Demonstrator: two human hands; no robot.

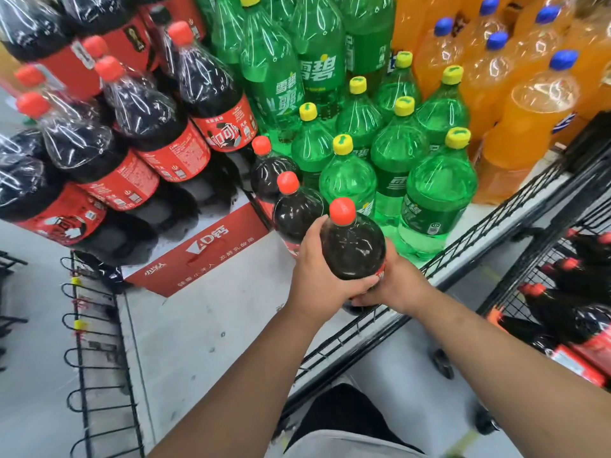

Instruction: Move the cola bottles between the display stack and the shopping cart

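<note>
A large cola bottle (352, 246) with a red cap is upright in the middle of the view, above the cart's black wire edge. My left hand (319, 276) grips its left side and my right hand (395, 280) grips its lower right side. Two more loose cola bottles (297, 209) stand just behind it on the floor. The display stack of shrink-wrapped cola bottles (132, 133) rises at the left. The shopping cart (496, 246) runs along the right, with several cola bottles (575, 305) lying in its basket.
Green soda bottles (390, 166) with yellow caps stand behind the held bottle, orange soda bottles (515, 94) to their right. A red cardboard box (205, 252) sits under the cola stack. A black wire rack (89, 342) stands at the lower left on the grey floor.
</note>
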